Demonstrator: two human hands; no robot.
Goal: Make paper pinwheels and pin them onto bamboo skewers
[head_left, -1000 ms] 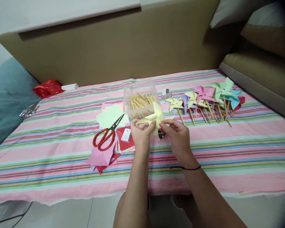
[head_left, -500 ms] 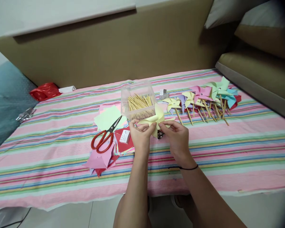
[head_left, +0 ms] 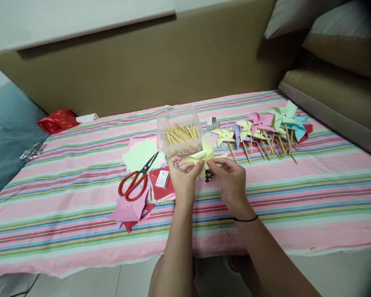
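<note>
A pale yellow paper pinwheel (head_left: 206, 152) is held between both hands, its blades curled in toward the middle. My left hand (head_left: 185, 175) pinches it from the left, thumb near the centre. From the right, my right hand (head_left: 231, 177) grips it with thumb and fingers closed. Just beneath the pinwheel a small shiny dark thing (head_left: 209, 176) shows; its kind is unclear. Behind my hands stands a clear plastic box (head_left: 163, 142) of thin wooden sticks (head_left: 181, 136). Red-handled scissors (head_left: 138, 179) lie left of my left hand, beside a small white box (head_left: 162, 179).
Several finished pinwheels on sticks (head_left: 262, 123) lie at the right, near a small grey box (head_left: 212, 123). Coloured paper sheets (head_left: 142, 152) and pink cut pieces (head_left: 128, 209) lie at the left. A red plastic bag (head_left: 58, 121) sits far left on the striped cloth (head_left: 80, 194).
Both hands stay almost in place, still gripping the yellow pinwheel. The camera view has shifted very slightly; nothing was picked up or let go.
</note>
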